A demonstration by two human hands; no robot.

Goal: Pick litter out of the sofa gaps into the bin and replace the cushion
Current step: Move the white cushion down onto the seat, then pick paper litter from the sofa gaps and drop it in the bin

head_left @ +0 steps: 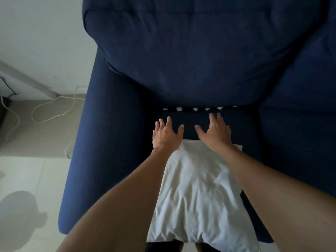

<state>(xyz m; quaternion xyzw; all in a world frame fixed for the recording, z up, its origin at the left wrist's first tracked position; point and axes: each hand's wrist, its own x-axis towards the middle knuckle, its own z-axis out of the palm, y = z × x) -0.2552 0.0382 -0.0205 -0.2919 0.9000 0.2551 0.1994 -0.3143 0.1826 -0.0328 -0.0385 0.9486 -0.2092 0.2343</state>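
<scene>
A: Where's the litter [196, 108] vs the hands?

B: Just past the fingertips, in the gap at the seat's [190, 124] back edge under the back cushion [181, 60]. Small white scraps, strung left-right along the crease.

A: Which hand's nearer?

B: Right hand [214, 132], probably; the scraps bunch toward its side. Left hand [166, 134] sits a bit further back.

A: Holding anything?

B: No. Both spread flat, empty, palms down on the seat. White pillow [198, 193] lies at the seat's front edge, under both forearms. No bin in view.
</scene>
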